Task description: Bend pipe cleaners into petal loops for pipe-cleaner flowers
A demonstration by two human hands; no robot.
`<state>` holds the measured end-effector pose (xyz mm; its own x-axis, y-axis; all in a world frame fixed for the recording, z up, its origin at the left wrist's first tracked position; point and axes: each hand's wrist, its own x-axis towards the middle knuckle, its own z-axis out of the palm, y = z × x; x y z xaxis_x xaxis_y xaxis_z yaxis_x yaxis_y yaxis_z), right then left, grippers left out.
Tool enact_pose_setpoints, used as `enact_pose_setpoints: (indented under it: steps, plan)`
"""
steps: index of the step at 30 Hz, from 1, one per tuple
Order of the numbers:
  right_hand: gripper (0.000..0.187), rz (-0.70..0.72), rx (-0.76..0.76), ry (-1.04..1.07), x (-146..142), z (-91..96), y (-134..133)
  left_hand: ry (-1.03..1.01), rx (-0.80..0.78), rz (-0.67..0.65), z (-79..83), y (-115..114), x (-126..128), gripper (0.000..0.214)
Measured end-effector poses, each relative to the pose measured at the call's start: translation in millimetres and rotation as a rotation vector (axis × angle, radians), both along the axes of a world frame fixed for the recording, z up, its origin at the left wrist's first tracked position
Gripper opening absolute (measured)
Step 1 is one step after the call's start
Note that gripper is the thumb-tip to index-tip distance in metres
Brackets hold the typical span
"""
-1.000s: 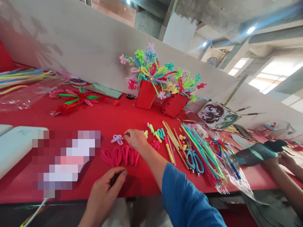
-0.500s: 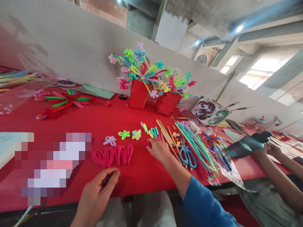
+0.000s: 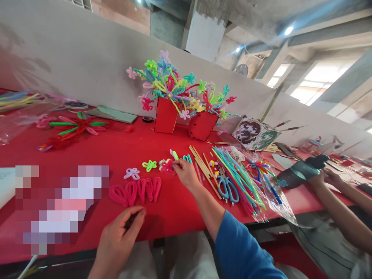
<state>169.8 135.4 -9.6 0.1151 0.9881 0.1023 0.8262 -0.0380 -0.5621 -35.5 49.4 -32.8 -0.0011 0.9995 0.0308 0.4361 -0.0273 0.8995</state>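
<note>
My right hand point(image 3: 186, 173) reaches over the red table point(image 3: 116, 147) and pinches a small pink pipe-cleaner flower point(image 3: 167, 166), holding it beside a green flower point(image 3: 149, 165). A lilac flower point(image 3: 132, 173) lies further left. A row of pink pipe-cleaner loops point(image 3: 135, 191) rests just in front of these. My left hand point(image 3: 120, 238) sits at the table's near edge, its fingers curled with thumb against forefinger; what it pinches, if anything, is too small to make out.
Blue scissors point(image 3: 228, 190), wooden sticks point(image 3: 203, 170) and a bundle of coloured pipe cleaners point(image 3: 241, 178) lie to the right. Two red boxes point(image 3: 165, 115) with pipe-cleaner bouquets stand at the back. Another person's hand holds a glue gun point(image 3: 302, 170) at the right.
My right hand picked up the pink flower near the sticks and carried it left, next to the green flower. The left hand stayed put.
</note>
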Motion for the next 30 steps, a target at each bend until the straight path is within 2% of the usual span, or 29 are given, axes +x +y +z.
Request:
enact_pose_setpoints:
  steps: [8, 13, 16, 21, 26, 30]
  plan:
    - [0.024, 0.021, -0.107, -0.119, -45.3, -2.6, 44.6, 0.068, 0.022, 0.003, -3.4, 4.4, -0.5, 0.021]
    - [0.025, 0.059, -0.133, -0.192, -60.9, -5.4, 42.7, 0.064, 0.029, -0.017, -4.9, 5.5, -2.3, 0.021]
    - [0.026, 0.069, -0.122, -0.251, -51.6, 2.1, 33.6, 0.056, 0.029, -0.021, -3.6, 4.1, -2.5, 0.022]
    - [0.03, 0.043, -0.092, -0.356, -18.1, 17.6, 27.7, 0.043, 0.017, -0.027, -4.3, 4.1, -2.9, 0.023]
    - [0.029, 0.162, -0.097, -0.398, -12.4, 7.7, 22.2, 0.061, 0.024, -0.017, -5.8, 3.4, -1.7, 0.022]
    - [0.024, 0.128, -0.094, -0.358, -8.9, 2.1, 20.3, 0.017, 0.04, 0.056, -3.0, -2.5, 3.7, 0.02]
